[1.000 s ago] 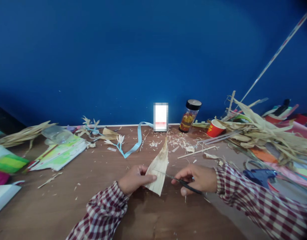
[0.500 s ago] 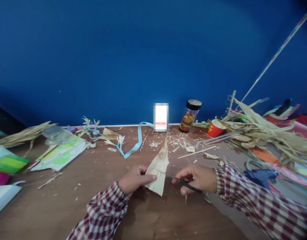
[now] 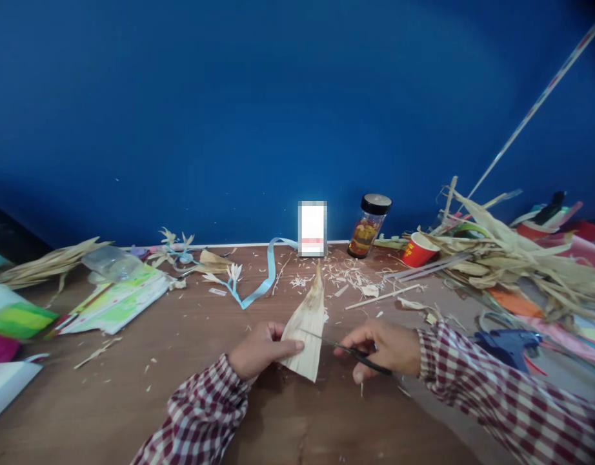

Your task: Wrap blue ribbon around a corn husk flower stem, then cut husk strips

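Note:
My left hand pinches the lower left edge of a dried, pale corn husk and holds it upright above the brown table. The husk narrows to a point at the top. In my right hand is a pair of thin black scissors, fingers closed round the handles. The blades reach left into the husk's right edge, near its middle. Both arms wear red-and-white checked sleeves.
Husk trimmings lie scattered behind the husk. A light blue ribbon, a jar with a black lid and a red paper cup stand farther back. A heap of dried husks and a blue glue gun are right; coloured papers left.
The husk and both hands have barely moved; the scissors stay at the husk's right edge. The view has dipped very slightly.

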Motion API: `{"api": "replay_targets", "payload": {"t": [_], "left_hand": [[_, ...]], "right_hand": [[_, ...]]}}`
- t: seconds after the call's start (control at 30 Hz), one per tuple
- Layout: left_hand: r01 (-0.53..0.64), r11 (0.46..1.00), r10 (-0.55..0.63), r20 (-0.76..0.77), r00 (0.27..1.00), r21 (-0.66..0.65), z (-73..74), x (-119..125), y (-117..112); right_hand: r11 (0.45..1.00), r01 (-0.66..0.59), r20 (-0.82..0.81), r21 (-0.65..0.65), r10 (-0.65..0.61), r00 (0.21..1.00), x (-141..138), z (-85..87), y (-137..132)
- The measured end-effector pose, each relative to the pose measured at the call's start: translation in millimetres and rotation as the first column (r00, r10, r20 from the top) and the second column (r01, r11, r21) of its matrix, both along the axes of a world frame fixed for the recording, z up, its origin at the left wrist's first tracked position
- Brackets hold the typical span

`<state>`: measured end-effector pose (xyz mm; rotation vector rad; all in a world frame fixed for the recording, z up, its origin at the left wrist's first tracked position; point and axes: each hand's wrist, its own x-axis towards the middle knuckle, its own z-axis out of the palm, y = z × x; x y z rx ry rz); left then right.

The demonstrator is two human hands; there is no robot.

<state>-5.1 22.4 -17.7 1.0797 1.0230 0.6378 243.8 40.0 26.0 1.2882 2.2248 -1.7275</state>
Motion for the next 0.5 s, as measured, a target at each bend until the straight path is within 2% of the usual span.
{"api": "replay_targets", "payload": {"t": [0.13,0.5], "left_hand": [[-0.001,1.0,0.001,0.011,1.0,-0.001,1.2,0.6,0.1],[-0.014,1.0,0.014,0.013,1.0,-0.021,-0.2,-0.4,-0.9]], "right_hand": [[1.0,0.0,-0.026,0.026,0.0,1.0,0.0,-0.2,0.6],[1.0,-0.009,-0.086,-0.014,0.007,0.996,-2.9,-9.0,4.7]]}}
